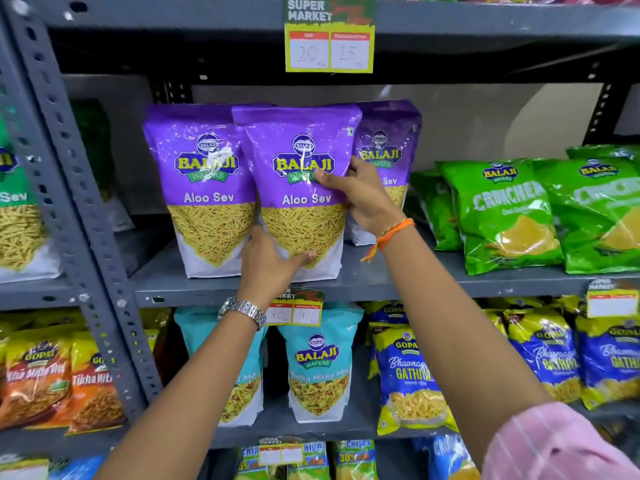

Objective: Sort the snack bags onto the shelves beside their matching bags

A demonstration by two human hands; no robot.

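Note:
A purple Aloo Sev bag (298,161) stands upright on the grey shelf (398,282), held between both hands. My left hand (270,261) grips its lower left corner, thumb across the front. My right hand (360,195) clasps its right edge at mid height. To its left stands a matching purple Aloo Sev bag (204,188), touching it. Another purple Aloo Sev bag (388,147) stands behind and to the right, partly hidden by my right hand.
Green Crunchem bags (502,216) lie at the right of the same shelf. Below are teal Khatta Mitha Mix bags (318,368), blue Gathiya bags (405,375) and orange Tikha Mitha bags (38,379). A perforated grey upright (69,174) stands at the left. Price tags (329,50) hang from shelf edges.

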